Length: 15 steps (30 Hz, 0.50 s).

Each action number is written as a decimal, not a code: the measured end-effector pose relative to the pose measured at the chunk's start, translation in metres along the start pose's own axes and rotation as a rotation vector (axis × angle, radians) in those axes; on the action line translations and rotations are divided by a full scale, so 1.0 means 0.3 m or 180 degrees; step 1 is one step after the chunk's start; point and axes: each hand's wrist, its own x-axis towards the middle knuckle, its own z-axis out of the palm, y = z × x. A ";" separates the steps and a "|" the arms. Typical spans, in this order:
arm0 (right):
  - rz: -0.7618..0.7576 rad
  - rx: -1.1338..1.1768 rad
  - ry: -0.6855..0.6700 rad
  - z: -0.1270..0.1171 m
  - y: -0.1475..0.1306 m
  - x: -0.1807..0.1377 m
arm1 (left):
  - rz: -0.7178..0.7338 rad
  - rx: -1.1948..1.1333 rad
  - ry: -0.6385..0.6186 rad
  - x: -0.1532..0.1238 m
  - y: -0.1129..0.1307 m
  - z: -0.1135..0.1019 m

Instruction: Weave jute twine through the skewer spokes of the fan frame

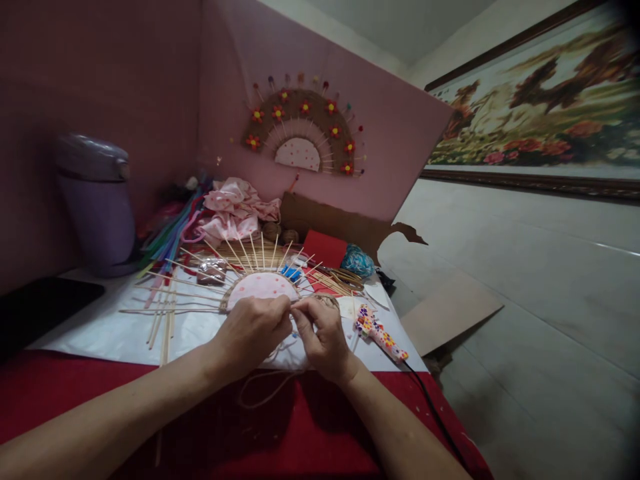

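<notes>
A half-round craft piece (260,285) with a pink dotted centre and wooden sticks fanning outward lies on white paper (115,330). My left hand (253,330) rests closed at its near edge, fingers pinched on a thin strand of twine. Touching it from the right, my right hand (323,333) is also closed, pinching the same twine by a stick. A loop of twine (263,390) trails onto the red cloth (300,433) below my wrists.
A patterned glue gun (377,332) with a black cord lies right of my hands. A finished fan decoration (300,130) hangs on the pink board. Purple container (97,200), coloured sticks (167,240), pink fabric (237,210), blue yarn (357,260), cardboard (450,310) surround.
</notes>
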 end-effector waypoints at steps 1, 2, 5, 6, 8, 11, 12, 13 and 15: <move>0.0044 0.0034 0.0031 0.000 -0.001 0.000 | 0.0017 -0.0022 0.0084 0.002 0.000 -0.003; 0.0086 0.0061 0.0079 -0.001 -0.001 -0.001 | 0.0029 -0.0034 0.0167 0.004 0.001 -0.004; 0.0147 0.0131 0.0226 -0.001 -0.004 0.000 | 0.0068 -0.0061 0.0372 0.011 0.012 -0.004; 0.0156 0.0168 0.0261 -0.002 -0.005 0.001 | 0.0071 -0.0078 0.0421 0.012 0.018 -0.002; 0.0187 0.0262 0.0301 -0.002 -0.007 0.001 | 0.0032 -0.0118 0.0490 0.015 0.027 0.004; 0.0275 0.0384 0.0350 -0.004 -0.011 -0.005 | -0.0087 -0.0132 0.0507 0.022 0.013 0.005; 0.0301 0.0421 0.0382 -0.006 -0.012 -0.008 | -0.0184 -0.0096 0.0514 0.027 -0.002 -0.001; 0.0344 0.0461 0.0451 -0.007 -0.012 -0.011 | -0.0281 -0.0047 0.0506 0.034 -0.022 -0.011; 0.0509 0.0577 0.0639 -0.007 -0.006 -0.013 | -0.0749 0.0087 0.0726 0.053 -0.064 -0.043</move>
